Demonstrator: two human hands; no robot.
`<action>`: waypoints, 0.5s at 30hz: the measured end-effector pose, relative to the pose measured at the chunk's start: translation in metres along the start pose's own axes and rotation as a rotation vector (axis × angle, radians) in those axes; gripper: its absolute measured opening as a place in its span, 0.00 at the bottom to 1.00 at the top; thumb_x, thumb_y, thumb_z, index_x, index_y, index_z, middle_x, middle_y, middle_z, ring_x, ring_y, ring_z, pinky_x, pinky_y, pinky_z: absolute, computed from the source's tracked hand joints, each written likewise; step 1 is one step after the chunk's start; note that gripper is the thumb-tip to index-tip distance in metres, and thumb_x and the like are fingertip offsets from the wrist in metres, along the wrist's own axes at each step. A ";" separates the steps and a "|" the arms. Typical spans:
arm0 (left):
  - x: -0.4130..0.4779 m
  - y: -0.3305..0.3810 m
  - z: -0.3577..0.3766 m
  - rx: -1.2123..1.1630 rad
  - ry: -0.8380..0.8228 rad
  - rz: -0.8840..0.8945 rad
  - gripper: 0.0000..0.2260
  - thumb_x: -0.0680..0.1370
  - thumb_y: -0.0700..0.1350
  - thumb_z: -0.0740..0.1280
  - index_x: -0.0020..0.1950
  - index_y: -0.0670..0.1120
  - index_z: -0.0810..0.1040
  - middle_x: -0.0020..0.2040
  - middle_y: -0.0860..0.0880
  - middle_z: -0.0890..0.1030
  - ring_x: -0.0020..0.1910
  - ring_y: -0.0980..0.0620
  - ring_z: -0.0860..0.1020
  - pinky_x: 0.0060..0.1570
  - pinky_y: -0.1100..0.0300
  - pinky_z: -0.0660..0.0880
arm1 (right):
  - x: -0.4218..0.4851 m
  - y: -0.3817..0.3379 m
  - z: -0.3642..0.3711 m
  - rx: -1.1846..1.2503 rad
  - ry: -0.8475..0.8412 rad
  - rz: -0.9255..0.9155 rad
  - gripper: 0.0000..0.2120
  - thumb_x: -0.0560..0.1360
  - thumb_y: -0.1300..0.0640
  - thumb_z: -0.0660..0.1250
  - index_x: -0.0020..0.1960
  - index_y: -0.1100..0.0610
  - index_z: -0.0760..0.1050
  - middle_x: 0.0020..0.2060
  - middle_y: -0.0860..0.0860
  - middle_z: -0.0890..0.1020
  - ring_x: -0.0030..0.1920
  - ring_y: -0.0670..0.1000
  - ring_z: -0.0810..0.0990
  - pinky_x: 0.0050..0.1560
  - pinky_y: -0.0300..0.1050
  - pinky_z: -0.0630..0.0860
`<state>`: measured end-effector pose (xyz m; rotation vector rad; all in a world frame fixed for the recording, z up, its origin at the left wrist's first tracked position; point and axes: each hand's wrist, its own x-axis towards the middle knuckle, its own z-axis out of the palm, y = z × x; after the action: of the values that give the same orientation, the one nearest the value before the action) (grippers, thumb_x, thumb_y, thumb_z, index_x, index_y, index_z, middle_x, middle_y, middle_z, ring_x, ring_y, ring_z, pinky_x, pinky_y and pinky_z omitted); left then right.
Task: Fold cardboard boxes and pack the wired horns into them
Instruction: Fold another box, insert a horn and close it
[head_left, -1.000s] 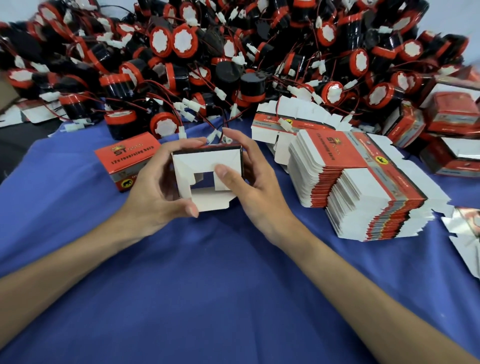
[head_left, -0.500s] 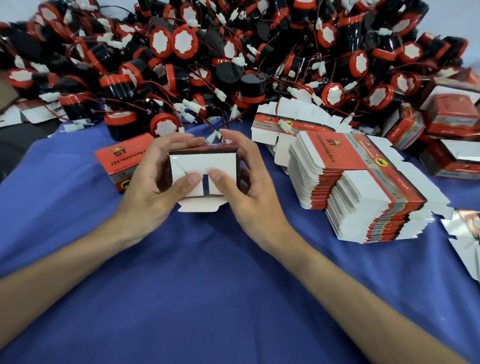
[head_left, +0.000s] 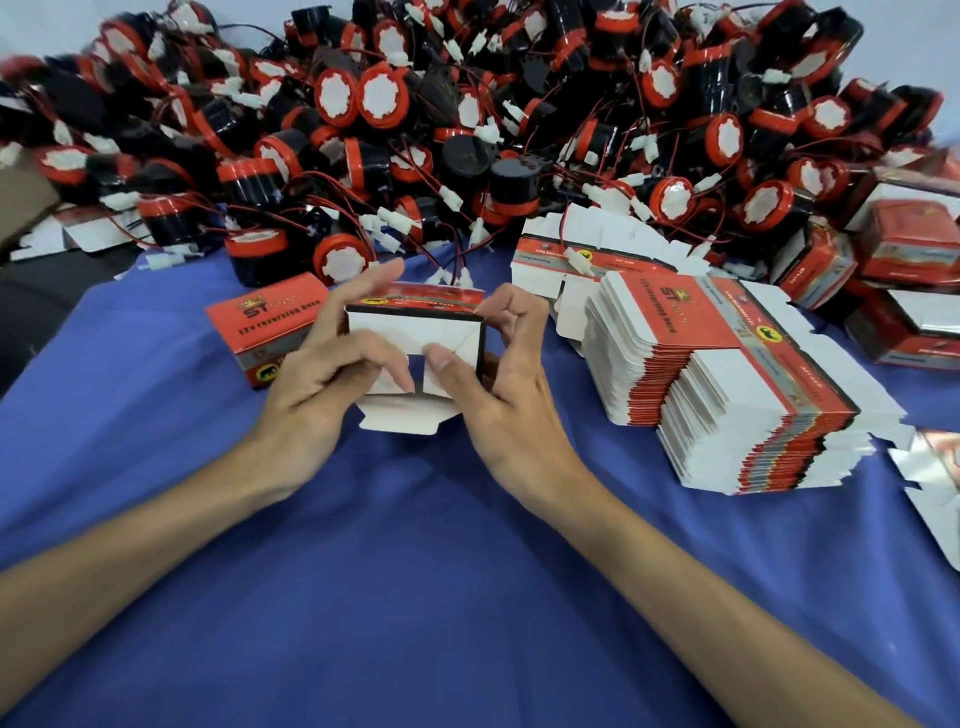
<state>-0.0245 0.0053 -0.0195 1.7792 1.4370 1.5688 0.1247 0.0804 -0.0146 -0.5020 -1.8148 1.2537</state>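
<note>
the left hand (head_left: 317, 395) grips the left side of the half-folded box (head_left: 415, 338), held just above the blue cloth (head_left: 441, 571), its thumb pressing the left side flap inward. the box's open end faces the person, with the bottom tuck flap (head_left: 400, 421) hanging loose below both thumbs. the right hand (head_left: 498, 384) clasps the right side, thumb on the right flap, so either thumb looks placed to fold that flap up.

position: head-worn, single wide-angle view
facing: forward and down over blue cloth-covered table (head_left: 467, 597)
range: close; forearms enter from near edge, hands at centre
far: heaped black-and-red round plastic horns (head_left: 467, 130)
right: stacked flat red-and-white cardboard box blanks (head_left: 727, 374)
overlap: none, one view
</note>
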 end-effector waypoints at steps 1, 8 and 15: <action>0.000 0.001 0.000 -0.050 -0.009 -0.017 0.13 0.76 0.47 0.59 0.45 0.61 0.82 0.74 0.52 0.64 0.73 0.50 0.65 0.69 0.50 0.65 | 0.001 0.000 -0.001 0.013 0.007 0.010 0.14 0.75 0.55 0.64 0.52 0.43 0.61 0.49 0.36 0.72 0.51 0.39 0.74 0.52 0.40 0.74; 0.004 0.005 0.004 0.022 -0.120 0.019 0.20 0.72 0.72 0.62 0.58 0.64 0.77 0.75 0.45 0.60 0.75 0.49 0.61 0.63 0.60 0.72 | 0.004 0.002 -0.006 0.066 0.030 0.044 0.13 0.74 0.54 0.64 0.52 0.40 0.64 0.49 0.43 0.75 0.54 0.49 0.77 0.57 0.55 0.75; 0.003 0.005 0.005 0.124 0.015 0.022 0.11 0.76 0.65 0.61 0.52 0.65 0.80 0.70 0.50 0.68 0.70 0.58 0.68 0.64 0.66 0.67 | 0.001 0.002 -0.005 0.075 -0.076 0.041 0.10 0.76 0.52 0.61 0.56 0.42 0.66 0.57 0.48 0.75 0.59 0.47 0.74 0.61 0.46 0.72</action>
<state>-0.0181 0.0070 -0.0155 1.8619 1.5578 1.5367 0.1280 0.0844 -0.0153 -0.4566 -1.8208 1.3803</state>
